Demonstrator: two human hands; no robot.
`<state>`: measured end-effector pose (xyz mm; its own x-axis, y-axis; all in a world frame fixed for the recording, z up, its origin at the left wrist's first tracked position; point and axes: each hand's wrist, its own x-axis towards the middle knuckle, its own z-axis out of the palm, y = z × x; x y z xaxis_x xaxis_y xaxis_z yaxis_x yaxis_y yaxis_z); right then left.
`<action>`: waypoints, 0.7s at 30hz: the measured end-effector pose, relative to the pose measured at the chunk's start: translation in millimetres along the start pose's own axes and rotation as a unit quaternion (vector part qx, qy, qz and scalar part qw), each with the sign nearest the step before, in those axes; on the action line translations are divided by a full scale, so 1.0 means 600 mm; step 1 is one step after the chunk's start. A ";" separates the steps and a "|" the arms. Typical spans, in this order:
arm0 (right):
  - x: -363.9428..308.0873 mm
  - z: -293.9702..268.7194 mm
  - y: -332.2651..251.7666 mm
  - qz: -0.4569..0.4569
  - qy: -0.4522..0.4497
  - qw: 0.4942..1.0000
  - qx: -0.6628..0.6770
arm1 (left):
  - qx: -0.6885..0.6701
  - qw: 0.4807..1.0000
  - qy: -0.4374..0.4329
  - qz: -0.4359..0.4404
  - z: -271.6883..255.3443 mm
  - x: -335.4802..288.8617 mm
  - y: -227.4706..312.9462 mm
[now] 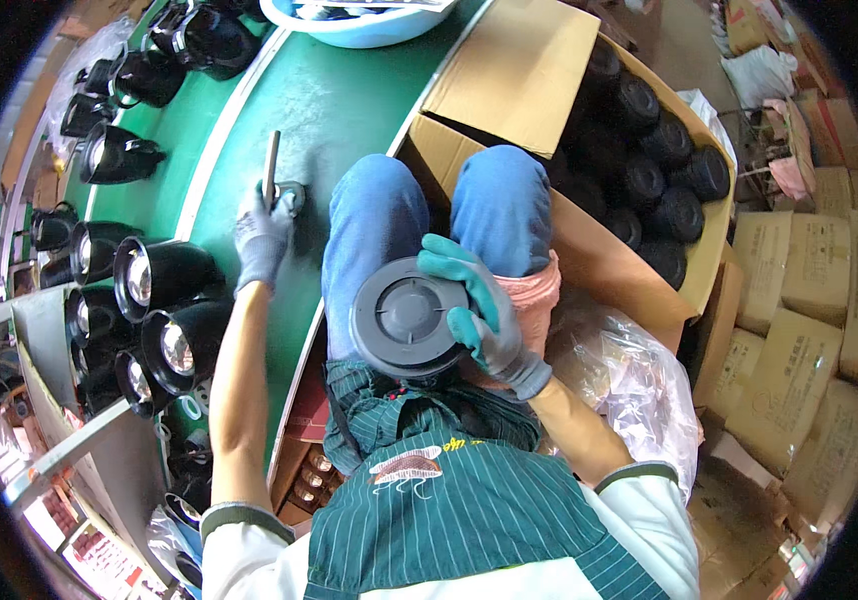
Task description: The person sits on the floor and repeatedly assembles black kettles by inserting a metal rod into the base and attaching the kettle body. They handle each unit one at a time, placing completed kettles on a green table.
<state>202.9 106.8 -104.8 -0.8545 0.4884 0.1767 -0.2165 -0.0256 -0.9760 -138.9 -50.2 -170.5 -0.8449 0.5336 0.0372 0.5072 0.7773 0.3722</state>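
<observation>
My right hand [489, 320], in a grey glove with a green coating, grips the edge of a round dark grey plastic part [404, 318]. This disc has a raised ring and a circular centre, and it is held over my lap. On the left, my gloved left hand [264, 240] is over the green work surface [349, 90]. Its fingers close round a thin stick-like tool [272, 165] that points away from me. A small dark round object [292, 196] is against those fingers; whether they hold it too I cannot tell.
Black kettle-like pots [154, 275] crowd the left side of the green surface. At its far end stands a light blue basin [364, 28]. To my right, an open cardboard box [574, 250] holds many black round parts [639, 180], with clear plastic wrap [629, 370] nearer me. Stacked cartons [784, 370] line the far right.
</observation>
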 end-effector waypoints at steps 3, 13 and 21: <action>-0.004 0.002 -0.006 -0.008 0.026 0.994 -0.102 | -0.179 0.981 -0.063 0.032 -0.104 -0.037 0.131; 0.063 0.016 -0.012 0.177 0.040 0.938 0.295 | 0.118 0.936 -0.212 0.253 -0.272 -0.258 0.334; 0.133 -0.039 0.008 0.239 -0.079 0.893 0.373 | 0.254 0.935 -0.166 0.181 -0.236 -0.305 0.429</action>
<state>144.6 166.2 -98.3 -0.9766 0.1384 -0.1644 -0.0128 -0.8010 -0.5986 122.3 4.8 49.8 -0.5452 0.8013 -0.2464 0.8367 0.5384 -0.1006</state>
